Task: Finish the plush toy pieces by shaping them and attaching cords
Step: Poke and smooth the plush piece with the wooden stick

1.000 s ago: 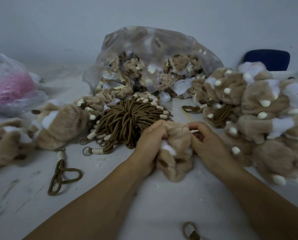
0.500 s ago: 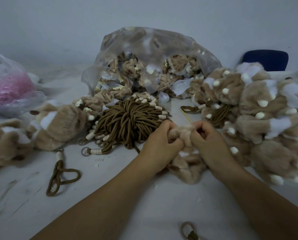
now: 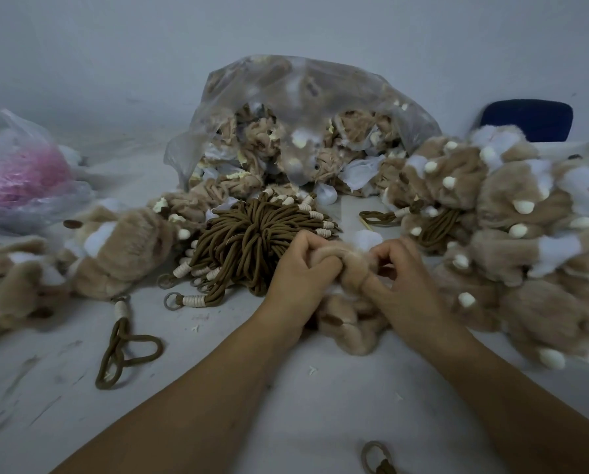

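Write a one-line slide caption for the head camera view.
Left hand and right hand grip a tan plush piece on a white table, beside a bundle of brown cords.

Both hands point(image 3: 349, 275) around a tan plush piece point(image 3: 351, 316) (beside the cord bundle point(image 3: 252, 244)).

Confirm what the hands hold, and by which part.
One tan plush piece: left hand and right hand both grip its bunched upper end.

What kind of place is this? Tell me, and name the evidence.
Probably a small toy-finishing workshop: a clear bag stuffed with plush pieces, a bundle of brown cords, and a heap of plush toys.
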Demonstrator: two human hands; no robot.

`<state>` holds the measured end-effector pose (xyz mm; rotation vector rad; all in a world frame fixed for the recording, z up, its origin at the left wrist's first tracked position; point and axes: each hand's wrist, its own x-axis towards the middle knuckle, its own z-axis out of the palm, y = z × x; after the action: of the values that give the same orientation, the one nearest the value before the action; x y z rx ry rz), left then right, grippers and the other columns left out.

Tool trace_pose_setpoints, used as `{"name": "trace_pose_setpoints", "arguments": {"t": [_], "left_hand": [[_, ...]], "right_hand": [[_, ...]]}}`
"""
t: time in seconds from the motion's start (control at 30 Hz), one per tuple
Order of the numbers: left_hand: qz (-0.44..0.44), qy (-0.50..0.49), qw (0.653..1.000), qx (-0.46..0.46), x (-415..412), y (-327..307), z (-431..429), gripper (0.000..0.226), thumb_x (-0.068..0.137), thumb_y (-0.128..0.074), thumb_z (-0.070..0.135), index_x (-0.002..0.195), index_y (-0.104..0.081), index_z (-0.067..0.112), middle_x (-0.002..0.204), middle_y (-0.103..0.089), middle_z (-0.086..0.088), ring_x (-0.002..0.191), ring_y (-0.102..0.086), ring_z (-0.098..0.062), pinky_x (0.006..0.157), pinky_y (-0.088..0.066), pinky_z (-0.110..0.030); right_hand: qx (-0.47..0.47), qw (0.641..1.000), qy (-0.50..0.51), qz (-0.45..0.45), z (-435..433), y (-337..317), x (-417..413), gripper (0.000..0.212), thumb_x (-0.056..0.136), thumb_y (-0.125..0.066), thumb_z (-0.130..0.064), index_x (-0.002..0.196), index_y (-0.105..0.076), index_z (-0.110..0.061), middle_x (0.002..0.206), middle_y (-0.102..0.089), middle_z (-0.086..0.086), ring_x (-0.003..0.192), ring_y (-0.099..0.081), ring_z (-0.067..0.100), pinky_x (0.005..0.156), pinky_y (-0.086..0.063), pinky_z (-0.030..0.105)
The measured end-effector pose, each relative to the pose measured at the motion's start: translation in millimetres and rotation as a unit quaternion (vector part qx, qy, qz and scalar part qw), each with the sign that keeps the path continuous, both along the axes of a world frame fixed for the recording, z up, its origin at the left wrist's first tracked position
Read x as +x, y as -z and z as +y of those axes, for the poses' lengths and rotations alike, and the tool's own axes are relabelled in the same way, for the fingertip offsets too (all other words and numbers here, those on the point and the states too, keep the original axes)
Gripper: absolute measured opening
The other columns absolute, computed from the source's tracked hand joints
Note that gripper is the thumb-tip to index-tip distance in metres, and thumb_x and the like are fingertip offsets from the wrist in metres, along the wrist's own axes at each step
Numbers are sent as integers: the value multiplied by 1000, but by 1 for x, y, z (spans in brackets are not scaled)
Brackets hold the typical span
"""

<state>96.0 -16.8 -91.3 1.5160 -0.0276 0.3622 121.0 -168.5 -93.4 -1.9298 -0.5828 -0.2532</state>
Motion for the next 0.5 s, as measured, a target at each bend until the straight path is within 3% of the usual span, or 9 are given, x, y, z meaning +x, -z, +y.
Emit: {"name": "trace_pose_setpoints", "arguments": {"t": [0.07, 0.17, 0.23, 0.33, 0.4, 0.5], "left_hand": [[2, 17, 1000, -8, -1, 0, -3, 16, 68, -66, 21, 68, -56, 34, 79, -66, 6, 77, -60, -3, 67, -51, -21], [18, 50, 998, -36, -2, -3, -3, 18, 70, -70, 23, 65, -58, 35, 80, -66, 5, 77, -61, -7, 66, -52, -24], [29, 67, 996, -55, -3, -5, -2, 16, 74, -72, 19, 73, -58, 28, 75, -64, 9, 73, -60, -7, 61, -52, -22], [46, 106, 991, -71, -5, -6, -4, 15, 85, -70, 13, 83, -57, 20, 74, -63, 7, 70, -59, -6, 58, -51, -20], [62, 129, 987, -73, -7, -9, -7, 13, 85, -69, 20, 83, -56, 19, 73, -61, 6, 67, -58, -6, 57, -50, -21], [115, 114, 982, -93, -6, -12, -9, 41, 81, -65, 48, 97, -67, 9, 91, -71, -1, 85, -67, -18, 80, -55, -31]], "right_hand": [[29, 999, 30, 19, -1, 1, 4, 22, 77, -66, -36, 81, -48, -24, 92, -51, -4, 79, -55, 8, 67, -43, 13], [67, 997, 17, 43, -3, 4, 5, 18, 83, -67, -18, 81, -50, -27, 82, -60, -14, 72, -59, 0, 60, -44, 11], [77, 995, -6, 59, -4, 3, 4, 22, 83, -67, -12, 83, -53, -29, 85, -62, -15, 76, -60, -2, 62, -46, 11], [55, 997, -9, 59, -4, 2, 4, 27, 82, -69, -6, 85, -55, -29, 101, -57, -3, 79, -59, -4, 62, -46, 11], [50, 996, -20, 75, -5, 1, 4, 30, 81, -68, -3, 85, -57, -30, 94, -61, -2, 73, -59, -1, 57, -47, 13], [92, 989, -19, 117, -7, 1, 3, 30, 86, -63, -5, 84, -57, -35, 78, -67, -7, 72, -63, 8, 62, -54, 32]]}}
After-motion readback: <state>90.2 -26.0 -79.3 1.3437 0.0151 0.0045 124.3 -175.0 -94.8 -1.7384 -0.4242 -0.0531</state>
